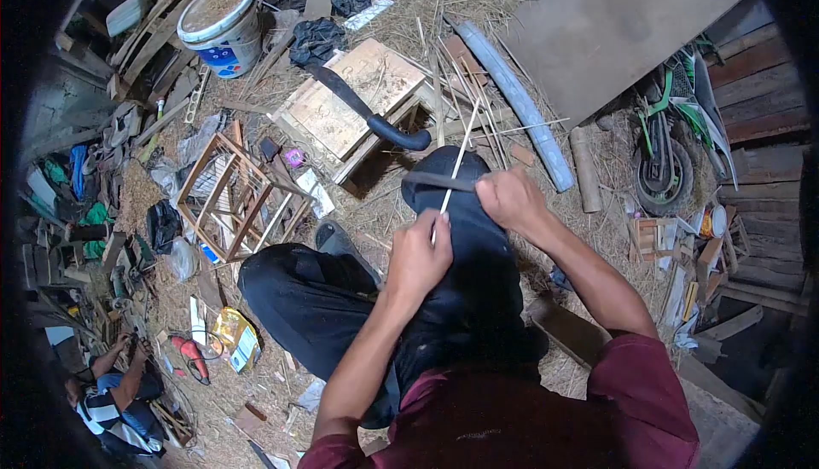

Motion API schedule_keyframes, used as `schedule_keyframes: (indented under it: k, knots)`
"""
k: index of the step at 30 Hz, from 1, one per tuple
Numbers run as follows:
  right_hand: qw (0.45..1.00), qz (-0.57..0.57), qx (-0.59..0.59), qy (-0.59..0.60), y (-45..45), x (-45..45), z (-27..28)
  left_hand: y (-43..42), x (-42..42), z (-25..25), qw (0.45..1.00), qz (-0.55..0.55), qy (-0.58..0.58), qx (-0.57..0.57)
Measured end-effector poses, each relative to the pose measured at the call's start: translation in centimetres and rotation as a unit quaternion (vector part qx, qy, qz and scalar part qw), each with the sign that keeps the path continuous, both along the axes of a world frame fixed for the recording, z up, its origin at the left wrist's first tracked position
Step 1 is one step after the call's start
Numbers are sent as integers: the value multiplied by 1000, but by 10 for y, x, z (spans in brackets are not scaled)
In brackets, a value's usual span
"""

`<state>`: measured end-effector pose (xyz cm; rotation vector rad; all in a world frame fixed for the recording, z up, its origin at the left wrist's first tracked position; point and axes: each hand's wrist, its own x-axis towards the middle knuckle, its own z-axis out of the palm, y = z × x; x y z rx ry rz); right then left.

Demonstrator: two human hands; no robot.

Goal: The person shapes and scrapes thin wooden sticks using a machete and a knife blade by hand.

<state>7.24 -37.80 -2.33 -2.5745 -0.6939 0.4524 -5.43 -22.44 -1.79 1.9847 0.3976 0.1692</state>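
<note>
My left hand (416, 256) is closed around the lower end of a thin pale wooden strip (461, 153), which slants up and away over my knee. In my closed right hand (512, 199) is a knife, its dark flat blade (438, 181) pointing left. The blade lies across the strip above my thigh; its handle is hidden in my fist. Beyond my knee stands a low wooden bench (333, 119), dusted with shavings. A machete (354, 104) with a black handle rests on it, the handle jutting past the bench edge.
Left of my legs is a wooden slatted frame (243, 200). A white bucket (219, 30) stands behind it. A grey pole (516, 102), loose strips and a large board (623, 26) lie ahead. At right is a small motorbike's wheel (664, 175); another person (124, 392) sits lower left.
</note>
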Motion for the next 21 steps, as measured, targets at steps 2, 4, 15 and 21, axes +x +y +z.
schedule_keyframes:
  k: [2,4,15,21]
  knots:
    - [1000,17,-4,-11,1,-3,5,3,21,-3,998,-17,-27,55]
    - [999,14,15,-29,0,-3,2,1,23,-7,994,-31,-31,97]
    - [997,-41,-44,-51,-1,-8,3,-4,-11,-8,993,-52,-50,97]
    - [997,-40,-39,-52,-5,-14,6,-8,-35,-5,998,-32,-33,51]
